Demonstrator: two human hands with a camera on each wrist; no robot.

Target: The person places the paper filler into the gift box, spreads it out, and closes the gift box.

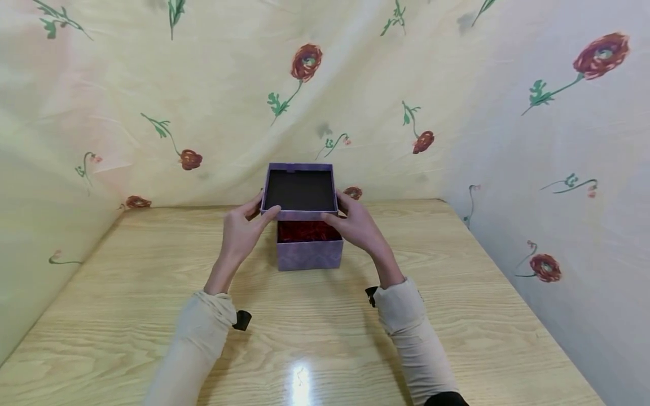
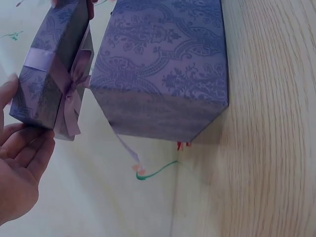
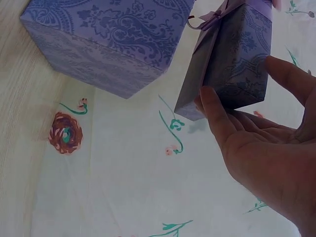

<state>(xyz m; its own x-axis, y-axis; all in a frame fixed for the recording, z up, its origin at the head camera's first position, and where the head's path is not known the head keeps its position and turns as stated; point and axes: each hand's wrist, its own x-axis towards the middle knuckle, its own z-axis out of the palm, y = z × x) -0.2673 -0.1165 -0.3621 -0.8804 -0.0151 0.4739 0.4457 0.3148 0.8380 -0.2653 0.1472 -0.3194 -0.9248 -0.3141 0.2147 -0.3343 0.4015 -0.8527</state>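
Both hands hold a purple patterned box lid, tilted so its black inside faces the head camera. My left hand grips the lid's left end, and my right hand grips the right end, thumbs on the near edge. Below and behind the lid stands the matching purple box, upright on the table, with dark red filling showing inside. A lilac ribbon bow is tied on the lid in the left wrist view. The lid's raised position leaves the box's far part hidden in the head view.
The light wood table ends at a flower-printed cloth at the back and along both sides. A bright light reflection lies on the near part of the tabletop.
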